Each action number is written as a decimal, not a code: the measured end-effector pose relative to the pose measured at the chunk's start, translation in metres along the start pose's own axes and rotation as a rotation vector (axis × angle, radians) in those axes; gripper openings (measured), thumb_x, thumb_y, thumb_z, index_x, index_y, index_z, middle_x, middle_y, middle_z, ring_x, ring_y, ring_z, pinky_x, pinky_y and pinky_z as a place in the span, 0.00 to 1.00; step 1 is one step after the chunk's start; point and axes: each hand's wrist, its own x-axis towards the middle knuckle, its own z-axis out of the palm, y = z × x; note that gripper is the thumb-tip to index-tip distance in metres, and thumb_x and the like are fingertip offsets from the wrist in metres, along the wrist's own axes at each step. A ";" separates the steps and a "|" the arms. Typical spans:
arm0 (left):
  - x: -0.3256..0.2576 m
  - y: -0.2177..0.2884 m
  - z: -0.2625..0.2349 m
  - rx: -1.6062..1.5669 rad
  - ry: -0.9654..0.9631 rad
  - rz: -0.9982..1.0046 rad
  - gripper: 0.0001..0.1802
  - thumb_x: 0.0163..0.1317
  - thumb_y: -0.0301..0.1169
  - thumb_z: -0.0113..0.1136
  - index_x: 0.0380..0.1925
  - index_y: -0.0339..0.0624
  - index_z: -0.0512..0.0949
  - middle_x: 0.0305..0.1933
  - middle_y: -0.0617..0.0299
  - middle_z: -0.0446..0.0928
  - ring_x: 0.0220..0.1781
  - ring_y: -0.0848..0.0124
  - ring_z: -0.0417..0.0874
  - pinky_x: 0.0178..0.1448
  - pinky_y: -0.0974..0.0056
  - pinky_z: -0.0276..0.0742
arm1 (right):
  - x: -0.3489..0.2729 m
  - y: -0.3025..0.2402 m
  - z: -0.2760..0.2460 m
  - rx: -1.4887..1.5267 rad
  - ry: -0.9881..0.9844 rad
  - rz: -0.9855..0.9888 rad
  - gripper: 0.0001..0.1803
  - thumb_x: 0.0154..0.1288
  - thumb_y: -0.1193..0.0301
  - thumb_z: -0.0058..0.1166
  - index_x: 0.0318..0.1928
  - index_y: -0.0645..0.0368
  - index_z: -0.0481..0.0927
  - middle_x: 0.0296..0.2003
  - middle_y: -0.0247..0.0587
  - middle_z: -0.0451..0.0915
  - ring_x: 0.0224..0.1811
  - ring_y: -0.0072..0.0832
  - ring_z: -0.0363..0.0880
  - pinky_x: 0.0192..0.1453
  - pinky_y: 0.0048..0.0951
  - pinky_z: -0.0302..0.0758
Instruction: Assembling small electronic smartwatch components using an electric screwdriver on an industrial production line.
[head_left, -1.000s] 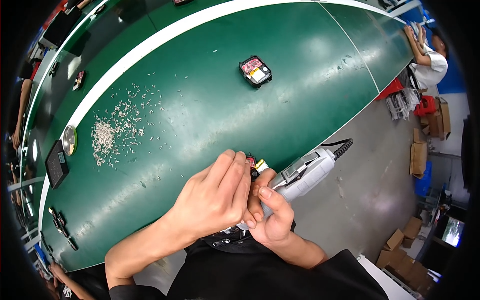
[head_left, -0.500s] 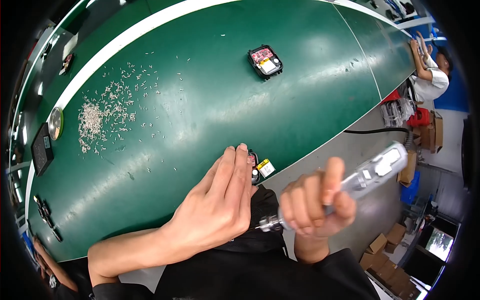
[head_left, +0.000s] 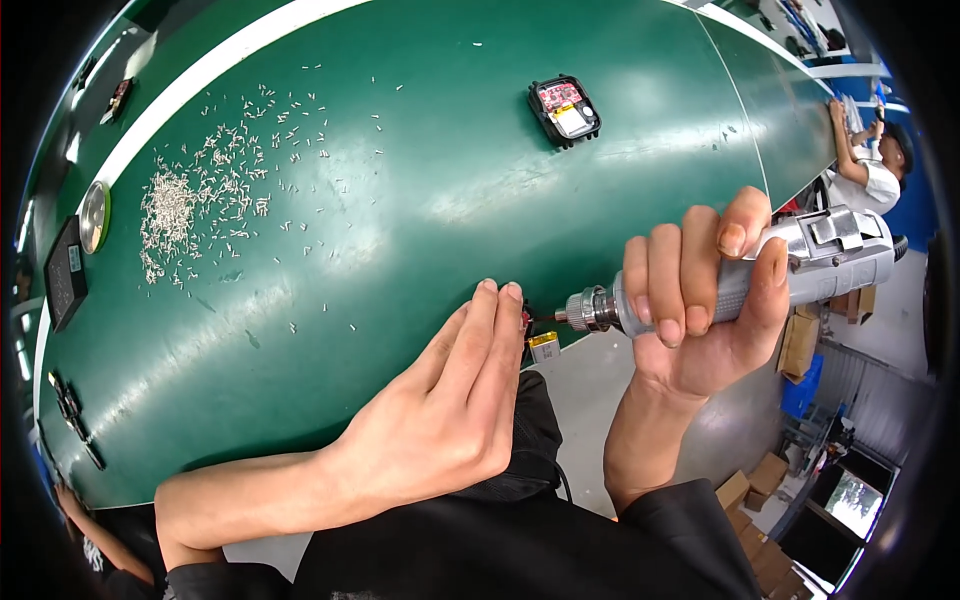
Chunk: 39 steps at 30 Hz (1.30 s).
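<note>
My right hand (head_left: 700, 300) is wrapped around a grey electric screwdriver (head_left: 835, 275), held level with its bit pointing left. The bit's tip meets a small electronic device with a red circuit board (head_left: 527, 319) at the table's near edge. My left hand (head_left: 440, 400) grips this device from the left, its long fingers stretched and pressed together; they hide most of the casing, and the thumb is out of sight. A silver battery pack with a yellow end (head_left: 545, 347) sticks out beside the device.
A similar opened black device (head_left: 566, 112) lies on the green table (head_left: 420, 130) farther off. Many small screws (head_left: 170, 208) are heaped and scattered at left, near a round dish (head_left: 94, 217) and a black box (head_left: 67, 273). A co-worker (head_left: 868, 175) sits at far right.
My right hand has raised the screwdriver and brought its bit to the device, from below it near my left wrist. My left hand stays at the device; the view has shifted slightly.
</note>
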 end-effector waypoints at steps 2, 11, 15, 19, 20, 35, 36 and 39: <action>-0.001 0.000 0.001 0.000 0.001 -0.013 0.21 0.41 0.21 0.57 0.38 0.18 0.79 0.49 0.36 0.76 0.52 0.50 0.79 0.54 0.59 0.80 | 0.000 0.003 0.001 0.007 0.015 0.008 0.13 0.73 0.62 0.35 0.40 0.59 0.66 0.14 0.29 0.62 0.12 0.19 0.62 0.22 0.25 0.65; -0.003 -0.001 0.005 0.113 0.023 0.048 0.24 0.43 0.30 0.53 0.38 0.20 0.80 0.46 0.40 0.79 0.51 0.53 0.78 0.58 0.60 0.77 | 0.000 0.004 0.002 0.058 -0.016 0.005 0.11 0.72 0.64 0.40 0.38 0.60 0.66 0.14 0.30 0.62 0.12 0.19 0.60 0.19 0.24 0.64; 0.000 0.000 0.002 0.127 0.022 0.060 0.24 0.43 0.30 0.53 0.38 0.20 0.80 0.45 0.40 0.79 0.51 0.52 0.79 0.58 0.59 0.77 | 0.003 -0.004 0.012 -0.105 -0.166 0.065 0.11 0.72 0.64 0.44 0.35 0.56 0.64 0.13 0.27 0.62 0.12 0.17 0.62 0.22 0.21 0.64; -0.001 -0.004 0.000 0.153 0.023 0.104 0.21 0.44 0.30 0.53 0.35 0.21 0.81 0.45 0.39 0.79 0.50 0.52 0.79 0.58 0.58 0.76 | 0.007 0.003 0.020 -0.157 -0.169 0.054 0.09 0.68 0.69 0.48 0.32 0.57 0.65 0.14 0.28 0.63 0.10 0.17 0.60 0.18 0.21 0.61; 0.000 -0.001 -0.002 0.108 0.009 0.069 0.21 0.43 0.27 0.55 0.36 0.20 0.80 0.47 0.38 0.78 0.52 0.51 0.78 0.58 0.58 0.76 | 0.007 0.001 0.023 -0.097 -0.124 0.071 0.08 0.63 0.74 0.52 0.31 0.60 0.66 0.14 0.32 0.65 0.11 0.17 0.61 0.17 0.21 0.61; -0.104 -0.007 -0.066 -0.190 0.116 -0.324 0.21 0.48 0.21 0.59 0.46 0.32 0.74 0.51 0.50 0.75 0.53 0.56 0.76 0.53 0.57 0.77 | 0.001 -0.029 0.008 0.459 -0.285 -0.077 0.12 0.62 0.72 0.59 0.25 0.53 0.69 0.09 0.28 0.69 0.08 0.16 0.67 0.18 0.19 0.68; -0.132 -0.012 -0.070 -0.139 0.140 -0.515 0.23 0.47 0.19 0.60 0.48 0.34 0.73 0.52 0.50 0.74 0.53 0.54 0.75 0.55 0.56 0.74 | -0.005 -0.024 0.002 0.467 -0.254 -0.070 0.12 0.62 0.72 0.58 0.26 0.53 0.69 0.09 0.28 0.68 0.08 0.17 0.66 0.18 0.20 0.68; -0.237 -0.033 -0.080 0.290 0.204 -1.048 0.29 0.53 0.16 0.58 0.58 0.35 0.67 0.59 0.46 0.68 0.56 0.50 0.71 0.61 0.53 0.67 | -0.017 -0.006 -0.008 0.495 -0.193 -0.044 0.11 0.64 0.71 0.56 0.28 0.54 0.68 0.09 0.28 0.65 0.07 0.17 0.64 0.17 0.21 0.66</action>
